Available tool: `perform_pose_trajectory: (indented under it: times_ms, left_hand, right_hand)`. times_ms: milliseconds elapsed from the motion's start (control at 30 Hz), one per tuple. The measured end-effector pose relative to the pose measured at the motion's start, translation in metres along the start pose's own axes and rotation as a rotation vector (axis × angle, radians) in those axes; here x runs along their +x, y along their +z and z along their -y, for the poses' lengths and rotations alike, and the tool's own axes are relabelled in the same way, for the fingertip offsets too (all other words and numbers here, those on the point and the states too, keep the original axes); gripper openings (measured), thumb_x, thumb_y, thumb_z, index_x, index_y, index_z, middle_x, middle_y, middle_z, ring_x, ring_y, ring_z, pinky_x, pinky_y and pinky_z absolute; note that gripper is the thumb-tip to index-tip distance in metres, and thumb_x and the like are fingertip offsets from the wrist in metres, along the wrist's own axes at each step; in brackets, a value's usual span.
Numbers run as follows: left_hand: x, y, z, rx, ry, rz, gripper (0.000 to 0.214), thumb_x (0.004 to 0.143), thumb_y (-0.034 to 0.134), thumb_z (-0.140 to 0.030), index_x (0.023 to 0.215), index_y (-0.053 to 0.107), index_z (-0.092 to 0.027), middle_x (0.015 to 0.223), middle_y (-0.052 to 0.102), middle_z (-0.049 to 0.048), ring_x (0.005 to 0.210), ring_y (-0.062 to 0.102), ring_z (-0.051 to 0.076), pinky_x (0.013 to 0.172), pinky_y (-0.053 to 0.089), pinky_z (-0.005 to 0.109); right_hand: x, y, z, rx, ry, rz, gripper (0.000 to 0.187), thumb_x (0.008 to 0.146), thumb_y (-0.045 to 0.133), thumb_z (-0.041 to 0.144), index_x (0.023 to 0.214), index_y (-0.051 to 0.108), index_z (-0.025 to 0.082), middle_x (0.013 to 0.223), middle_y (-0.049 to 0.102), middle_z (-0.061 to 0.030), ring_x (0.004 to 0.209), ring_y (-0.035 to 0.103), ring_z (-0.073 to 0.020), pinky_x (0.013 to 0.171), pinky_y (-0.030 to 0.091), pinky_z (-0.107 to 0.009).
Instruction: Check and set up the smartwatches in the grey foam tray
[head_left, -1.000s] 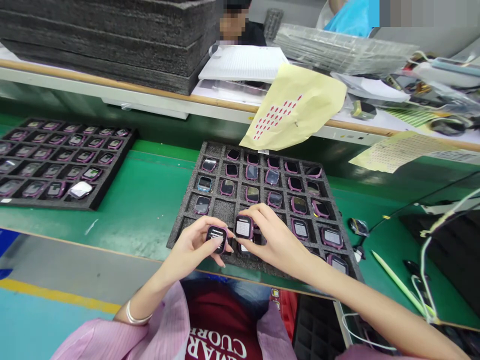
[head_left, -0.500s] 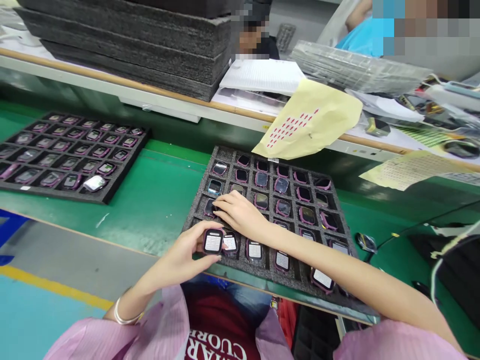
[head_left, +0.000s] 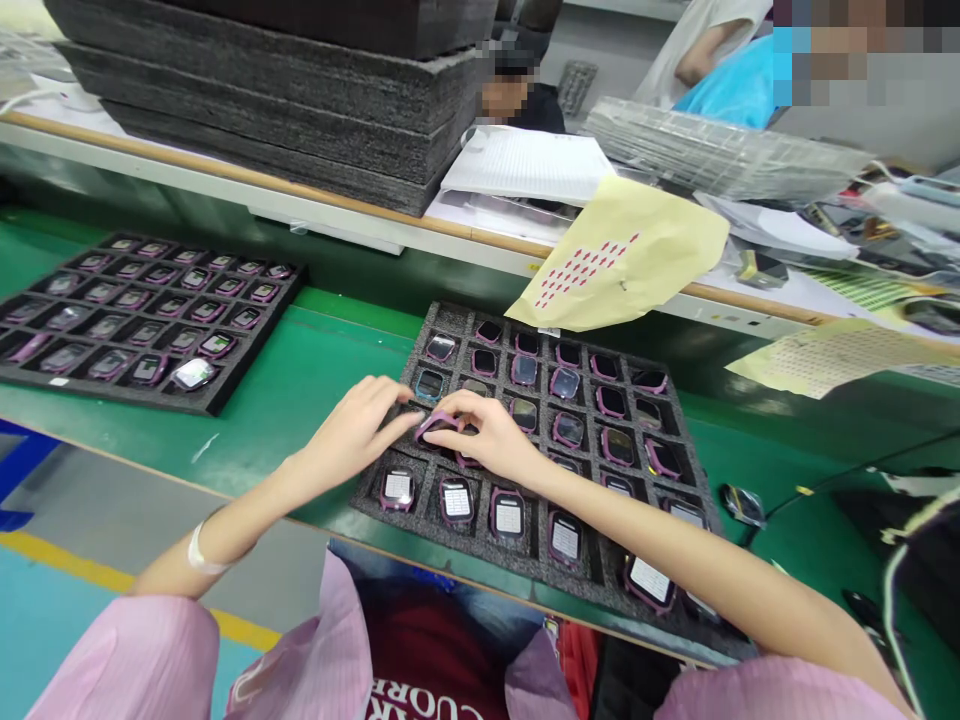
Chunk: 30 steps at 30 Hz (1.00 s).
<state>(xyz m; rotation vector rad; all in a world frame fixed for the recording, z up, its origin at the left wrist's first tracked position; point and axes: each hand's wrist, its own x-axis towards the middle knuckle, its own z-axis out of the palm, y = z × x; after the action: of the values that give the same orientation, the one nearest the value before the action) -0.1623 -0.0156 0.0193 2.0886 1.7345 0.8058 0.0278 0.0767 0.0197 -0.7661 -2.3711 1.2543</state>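
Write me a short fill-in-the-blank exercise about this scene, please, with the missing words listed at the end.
1. The right hand holds a watch whose frame is coloured ____.
2. The small red shapes printed on the yellow sheet are ____.
3. The person wears a pale band on the ____ arm.
4. The work surface under the foam tray is coloured ____.

Missing words: purple; arrows; left; green.
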Motion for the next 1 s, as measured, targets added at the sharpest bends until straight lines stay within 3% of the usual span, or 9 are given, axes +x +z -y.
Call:
perform_pose_trajectory:
  times_ms: [100,200,267,367,500,667,733,833,1000]
  left_hand:
    - [0.04,0.02,0.003,0.084,-0.086,0.027,0.018,0.092,0.048,-0.029,0.096,0.057,-0.013,0.096,0.062,0.0134,0.095,0.054,0.029,0.089,0.04,0.044]
    - [0.065,0.039,0.004,0.062,-0.128,0.024,0.01,0.087,0.055,-0.02,0.089,0.058,-0.011,0.087,0.06,0.0143,0.094,0.055,0.031,0.089,0.04,0.047]
    - [0.072,0.046,0.007,0.016,-0.146,0.017,0.008,0.083,0.058,-0.017,0.089,0.057,-0.011,0.087,0.059,0.0129,0.093,0.055,0.031,0.088,0.041,0.046]
    - [0.075,0.043,0.012,-0.104,-0.148,0.033,0.007,0.081,0.061,-0.022,0.081,0.059,-0.016,0.083,0.056,0.0077,0.089,0.056,0.027,0.086,0.045,0.043]
    - [0.079,0.033,0.008,-0.333,-0.125,0.052,0.018,0.087,0.054,-0.031,0.088,0.061,-0.015,0.089,0.059,0.0083,0.09,0.06,0.024,0.083,0.05,0.039]
    - [0.092,0.032,-0.018,-1.224,-0.279,0.24,0.035,0.087,0.06,-0.028,0.117,0.054,-0.012,0.086,0.066,0.0079,0.072,0.066,0.016,0.072,0.056,0.032]
    - [0.096,0.034,-0.028,-1.404,-0.374,0.27,0.039,0.083,0.065,-0.026,0.118,0.055,-0.012,0.083,0.065,0.0069,0.069,0.065,0.015,0.062,0.055,0.027]
    - [0.1,0.035,-0.039,-1.369,-0.416,0.235,0.039,0.079,0.068,-0.027,0.115,0.057,-0.013,0.079,0.059,0.0034,0.066,0.06,0.013,0.049,0.05,0.02]
    - [0.095,0.037,-0.047,-1.12,-0.323,0.122,0.036,0.077,0.067,-0.024,0.111,0.056,-0.015,0.072,0.05,-0.0039,0.046,0.047,0.005,0.04,0.041,0.017]
  right_hand:
    - [-0.012,-0.022,0.008,0.545,0.047,0.05,0.021,0.077,0.075,0.027,0.087,0.061,0.015,0.102,0.07,-0.0089,0.096,0.067,-0.0212,0.088,0.051,-0.038]
    - [-0.022,-0.043,0.009,0.823,0.175,0.03,0.024,0.075,0.077,0.026,0.087,0.059,0.016,0.087,0.073,-0.0066,0.079,0.071,-0.0204,0.078,0.055,-0.037]
    - [-0.026,-0.055,0.004,0.819,0.236,-0.045,0.028,0.076,0.077,0.027,0.096,0.061,0.014,0.084,0.072,-0.0072,0.067,0.068,-0.017,0.06,0.054,-0.027]
    - [-0.026,-0.069,-0.01,0.774,0.319,-0.088,0.036,0.082,0.07,0.029,0.112,0.059,0.013,0.087,0.072,-0.0103,0.055,0.057,-0.0105,0.042,0.043,-0.018]
    - [-0.023,-0.079,-0.027,0.851,0.394,-0.023,0.044,0.087,0.064,0.027,0.128,0.051,0.017,0.1,0.07,-0.0116,0.064,0.056,-0.0111,0.046,0.045,-0.018]
    - [-0.025,-0.081,-0.033,0.886,0.342,0.018,0.052,0.086,0.065,0.026,0.134,0.048,0.023,0.095,0.067,-0.0053,0.074,0.061,-0.014,0.056,0.052,-0.023]
    - [-0.027,-0.082,-0.033,0.832,0.298,0.014,0.047,0.084,0.067,0.027,0.129,0.054,0.022,0.094,0.067,-0.0051,0.077,0.062,-0.0151,0.059,0.053,-0.024]
    - [-0.029,-0.087,-0.032,0.778,0.237,-0.011,0.04,0.081,0.07,0.026,0.12,0.062,0.02,0.098,0.067,-0.0062,0.09,0.063,-0.0186,0.066,0.053,-0.026]
    - [-0.035,-0.092,-0.032,0.806,0.151,0.075,0.042,0.082,0.069,0.028,0.122,0.061,0.018,0.097,0.07,-0.0077,0.094,0.065,-0.021,0.088,0.047,-0.037]
